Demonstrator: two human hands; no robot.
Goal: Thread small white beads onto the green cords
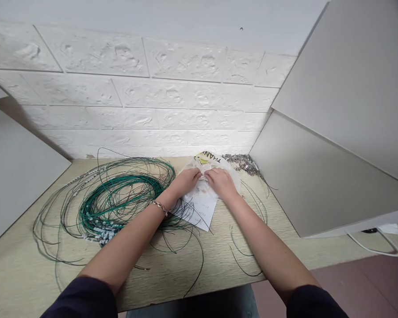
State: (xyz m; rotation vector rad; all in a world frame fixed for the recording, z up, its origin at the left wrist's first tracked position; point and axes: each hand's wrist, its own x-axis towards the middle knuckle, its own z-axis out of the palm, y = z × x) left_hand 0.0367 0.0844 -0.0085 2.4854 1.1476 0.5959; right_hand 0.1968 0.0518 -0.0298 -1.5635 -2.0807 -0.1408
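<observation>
My left hand [188, 180], a chain bracelet on its wrist, and my right hand [220, 182] meet over a clear plastic bag [230, 170] with printed letters. Fingers on both are pinched together, fingertips nearly touching; what lies in them is too small to make out. Under the bag a sheet of paper [204, 214] with handwriting sticks out towards me. To the left of my left hand lies a large coil of green and black wires [126, 181], with pale blue-white pieces [104, 233] bunched at its near end.
A heap of small metallic bits [243, 163] lies in the back right corner. Loose wires [240, 254] curve near my right forearm. A white brick-pattern wall [172, 95] stands behind, with panels [305, 172] at both sides. A white cable [368, 251] hangs at the right.
</observation>
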